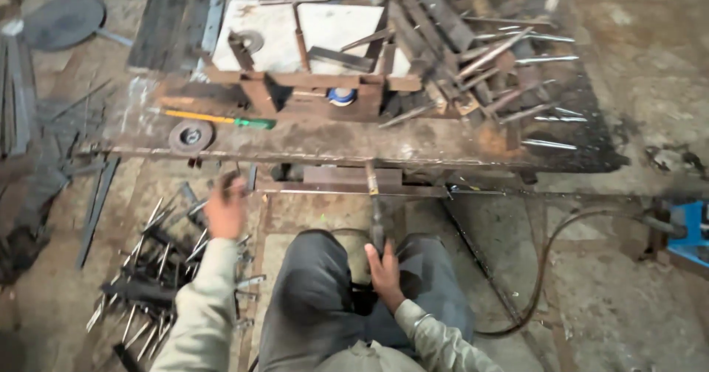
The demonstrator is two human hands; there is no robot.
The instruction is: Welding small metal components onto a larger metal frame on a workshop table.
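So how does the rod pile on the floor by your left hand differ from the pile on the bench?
The floor pile lies low beside the left hand, its rods mostly slanting one way. The bench pile sits raised on the workbench, far from both hands, its rods crossing more loosely. Both hold thin, pointed metal rods.

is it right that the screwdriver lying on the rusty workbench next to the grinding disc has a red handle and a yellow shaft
Not quite. In the head view, the screwdriver on the workbench beside the grinding disc has a green handle, not a red one. Its shaft is yellow, as you said.
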